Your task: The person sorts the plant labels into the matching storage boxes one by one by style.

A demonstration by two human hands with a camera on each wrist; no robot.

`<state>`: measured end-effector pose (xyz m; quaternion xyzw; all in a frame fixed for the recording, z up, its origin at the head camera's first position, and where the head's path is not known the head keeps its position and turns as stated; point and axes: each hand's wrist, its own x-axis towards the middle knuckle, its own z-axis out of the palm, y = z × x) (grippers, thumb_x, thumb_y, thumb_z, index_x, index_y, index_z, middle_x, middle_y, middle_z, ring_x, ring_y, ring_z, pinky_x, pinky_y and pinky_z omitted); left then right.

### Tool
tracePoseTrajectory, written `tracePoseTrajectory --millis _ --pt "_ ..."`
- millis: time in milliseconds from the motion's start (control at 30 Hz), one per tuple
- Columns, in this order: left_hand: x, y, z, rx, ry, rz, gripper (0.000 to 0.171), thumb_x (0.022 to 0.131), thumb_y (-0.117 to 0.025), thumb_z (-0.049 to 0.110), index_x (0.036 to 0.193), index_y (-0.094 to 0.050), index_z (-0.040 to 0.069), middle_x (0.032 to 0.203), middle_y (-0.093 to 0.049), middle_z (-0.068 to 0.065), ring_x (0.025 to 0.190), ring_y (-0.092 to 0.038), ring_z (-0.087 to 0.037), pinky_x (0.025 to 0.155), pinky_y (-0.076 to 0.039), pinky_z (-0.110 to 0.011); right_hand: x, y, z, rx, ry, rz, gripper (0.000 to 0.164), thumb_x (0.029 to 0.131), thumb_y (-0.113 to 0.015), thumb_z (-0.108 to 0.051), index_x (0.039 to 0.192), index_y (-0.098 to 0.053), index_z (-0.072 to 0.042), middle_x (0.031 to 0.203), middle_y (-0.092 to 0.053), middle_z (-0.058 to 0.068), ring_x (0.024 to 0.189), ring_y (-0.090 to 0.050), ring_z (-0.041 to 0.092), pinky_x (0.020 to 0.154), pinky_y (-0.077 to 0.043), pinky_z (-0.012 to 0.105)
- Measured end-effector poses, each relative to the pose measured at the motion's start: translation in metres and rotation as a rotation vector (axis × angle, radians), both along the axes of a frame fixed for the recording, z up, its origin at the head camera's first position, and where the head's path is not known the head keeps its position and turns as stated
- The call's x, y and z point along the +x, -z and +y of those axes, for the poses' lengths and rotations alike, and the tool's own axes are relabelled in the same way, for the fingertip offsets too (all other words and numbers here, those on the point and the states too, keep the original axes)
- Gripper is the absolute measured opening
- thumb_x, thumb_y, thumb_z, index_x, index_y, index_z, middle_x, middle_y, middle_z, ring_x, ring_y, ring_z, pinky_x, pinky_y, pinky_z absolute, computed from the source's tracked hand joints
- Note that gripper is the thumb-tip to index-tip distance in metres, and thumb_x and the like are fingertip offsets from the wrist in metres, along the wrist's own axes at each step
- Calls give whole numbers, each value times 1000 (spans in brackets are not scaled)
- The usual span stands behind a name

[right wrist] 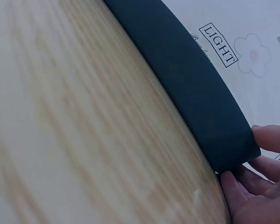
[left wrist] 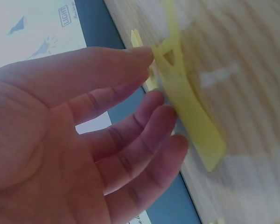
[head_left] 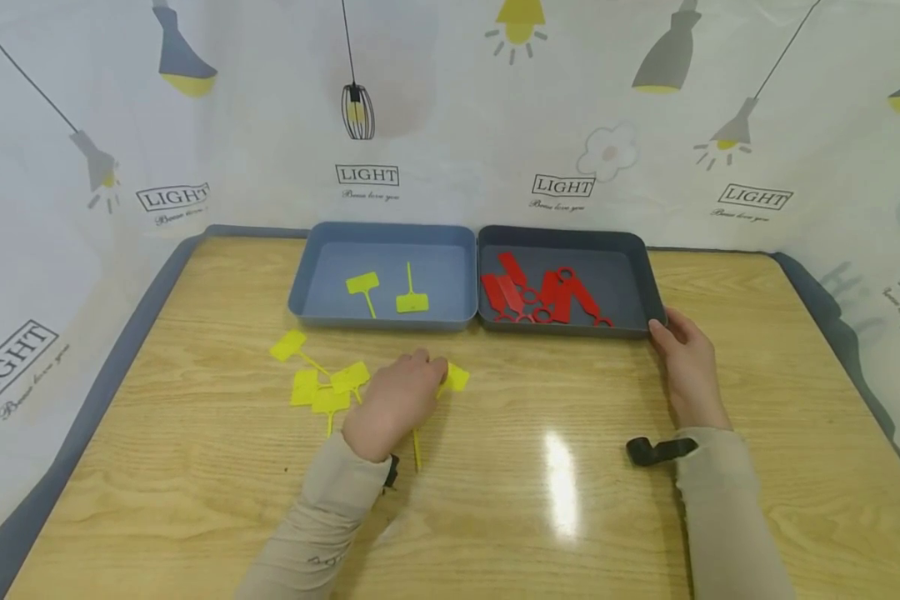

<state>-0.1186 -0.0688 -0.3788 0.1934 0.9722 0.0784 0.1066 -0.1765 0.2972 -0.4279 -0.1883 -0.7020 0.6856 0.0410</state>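
Observation:
My left hand reaches down over the table among yellow T-shaped plant labels. Its thumb and index finger pinch one yellow plant label, seen nearly edge-on in the left wrist view. Another label lies on the table just under the fingers. To the left, several yellow labels overlap in a loose pile. My right hand grips the near right corner of the dark grey tray, thumb at the rim and fingers lower on the corner in the right wrist view.
A blue tray stands against the dark one, with two yellow labels inside. Several red tags with ring ends lie in the dark tray. Behind both hangs a white printed cloth.

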Motion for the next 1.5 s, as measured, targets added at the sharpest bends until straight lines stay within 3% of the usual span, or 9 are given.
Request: tracePoseTrajectory --millis 167,433,567,700,867,1300,1400,1500 --pt "1 1 -1 2 9 -12 8 84 -56 6 88 -55 13 79 -49 -3 72 -49 -20 53 -42 -32 0 0 -1 9 0 -12 60 86 -59 -23 138 -33 -7 138 -34 12 119 -38 12 92 -37 16" --pt "-2 5 0 10 -9 3 12 82 -60 19 88 -53 12 84 -41 -2 76 -40 -17 51 -38 -28 -1 0 -2 -30 9 12 58 86 -59 -20 137 -35 -5 136 -36 14 116 -40 12 89 -39 14" --pt "-4 9 2 32 -14 43 30 78 -67 26 101 -54 13 96 -43 -3 87 -42 -19 61 -43 -29 -2 -1 -2 -48 8 22 58 86 -60 -18 136 -35 -5 136 -35 15 116 -39 13 89 -39 13" --pt "-4 9 3 40 5 53 44 76 -70 22 117 -54 15 106 -47 -4 97 -43 -20 69 -46 -31 -2 -1 -1 -51 1 14 59 86 -59 -19 137 -33 -5 138 -33 15 117 -38 13 90 -38 14" --pt "-4 6 2 55 20 23 36 79 -65 12 114 -58 14 102 -49 -3 91 -43 -20 65 -45 -30 -3 -1 0 0 6 -11 59 86 -60 -22 137 -35 -7 136 -35 13 116 -39 12 90 -38 14" --pt "-8 3 -2 56 -15 -50 18 80 -66 19 95 -59 13 89 -45 1 86 -43 -17 66 -43 -29 -3 0 0 -31 15 -6 58 86 -60 -20 137 -35 -7 136 -36 12 117 -40 12 92 -37 17" --pt "-8 2 -4 59 -9 -56 19 80 -65 18 97 -59 12 89 -45 0 85 -43 -18 66 -43 -29 -3 0 -1 -37 13 -5 58 86 -59 -19 137 -34 -7 137 -35 12 117 -39 12 94 -37 18" --pt "-7 1 -7 56 -12 -62 30 80 -66 18 108 -57 13 93 -48 -1 86 -46 -17 64 -44 -29 -2 0 -1 -44 10 -6 59 86 -59 -19 137 -34 -7 137 -35 12 118 -39 13 95 -36 20"
